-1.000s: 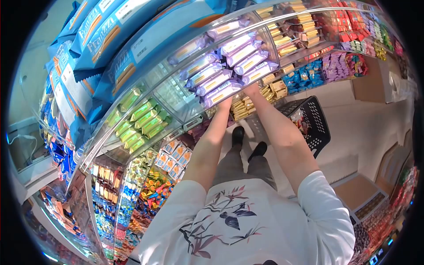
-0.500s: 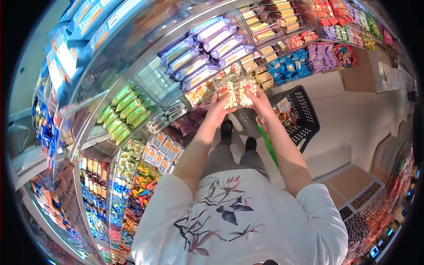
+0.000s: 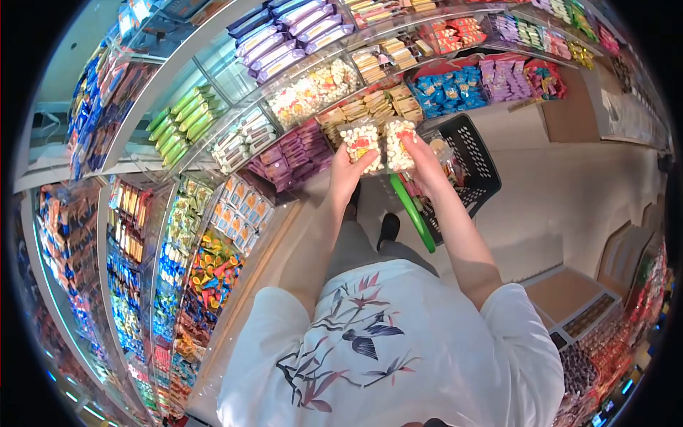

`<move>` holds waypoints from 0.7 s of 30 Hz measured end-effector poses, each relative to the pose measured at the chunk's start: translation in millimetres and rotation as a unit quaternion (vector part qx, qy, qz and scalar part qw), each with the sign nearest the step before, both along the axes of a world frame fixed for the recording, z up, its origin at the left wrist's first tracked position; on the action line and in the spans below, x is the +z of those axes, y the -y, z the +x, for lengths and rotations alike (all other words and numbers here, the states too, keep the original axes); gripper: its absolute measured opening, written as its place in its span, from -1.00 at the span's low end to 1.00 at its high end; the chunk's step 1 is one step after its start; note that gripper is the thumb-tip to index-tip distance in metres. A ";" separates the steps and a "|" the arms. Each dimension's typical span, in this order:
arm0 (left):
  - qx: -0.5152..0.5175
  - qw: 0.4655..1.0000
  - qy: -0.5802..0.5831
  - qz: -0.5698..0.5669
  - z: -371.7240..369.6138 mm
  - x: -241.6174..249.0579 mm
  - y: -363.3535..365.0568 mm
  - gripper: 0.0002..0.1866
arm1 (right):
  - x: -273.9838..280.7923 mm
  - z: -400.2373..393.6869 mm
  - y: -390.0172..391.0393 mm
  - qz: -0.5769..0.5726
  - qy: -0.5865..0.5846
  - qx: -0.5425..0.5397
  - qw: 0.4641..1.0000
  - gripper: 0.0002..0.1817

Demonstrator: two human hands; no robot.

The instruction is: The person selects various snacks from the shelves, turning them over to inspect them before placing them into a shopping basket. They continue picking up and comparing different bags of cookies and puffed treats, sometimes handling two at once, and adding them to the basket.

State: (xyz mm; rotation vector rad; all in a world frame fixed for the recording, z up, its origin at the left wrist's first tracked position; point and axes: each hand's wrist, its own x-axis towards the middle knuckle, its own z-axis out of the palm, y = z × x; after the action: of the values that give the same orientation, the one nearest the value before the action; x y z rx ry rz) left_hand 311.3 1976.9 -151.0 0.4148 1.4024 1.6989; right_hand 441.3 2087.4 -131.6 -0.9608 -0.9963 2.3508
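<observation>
My left hand [image 3: 346, 169] grips a clear packet of white and pink sweets [image 3: 361, 140]. Beside it, my right hand [image 3: 421, 161] holds a second packet of the same sweets [image 3: 398, 142]. Both packets are upright in front of the shelves, above the black shopping basket [image 3: 477, 163], which stands on the floor to my right with some packets inside. More packets of these sweets [image 3: 311, 90] lie on the shelf just above my hands.
Curved shelves hold purple packs [image 3: 288, 35], green packs [image 3: 182, 121], blue packs [image 3: 445, 94] and many small snacks lower down. A green handle [image 3: 411, 213] hangs beside the basket. Cardboard boxes [image 3: 575, 306] sit on the floor at right.
My hands have come down from the shelf with the two sweet packets and moved toward the basket. The view has tilted downward, away from the top shelves.
</observation>
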 end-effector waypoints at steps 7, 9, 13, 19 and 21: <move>0.012 0.996 -0.081 0.023 51.3 15.9 37.0 -0.59 | -3.3 43.9 31.8 0.022 -0.022 0.075 0.997 -0.58; 0.048 0.992 -0.113 0.010 63.0 25.9 44.4 -0.60 | -1.3 47.8 36.5 0.046 0.012 0.083 0.995 -0.58; 0.063 0.997 -0.038 0.018 66.9 15.1 58.7 -0.61 | 1.1 52.5 47.6 0.128 0.016 0.062 0.990 -0.59; 0.057 0.991 -0.092 0.075 78.0 33.9 74.4 -0.61 | 14.5 63.3 58.7 0.125 -0.061 0.049 0.989 -0.62; 0.103 0.992 -0.002 0.079 86.4 55.3 76.9 -0.57 | 17.6 66.8 58.9 0.121 -0.071 0.053 0.989 -0.62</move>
State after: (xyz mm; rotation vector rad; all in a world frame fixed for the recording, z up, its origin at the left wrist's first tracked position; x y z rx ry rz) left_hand 397.8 1900.0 -95.6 0.3722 1.3558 1.9865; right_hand 508.2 2028.5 -114.1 -0.6537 -1.2660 2.2771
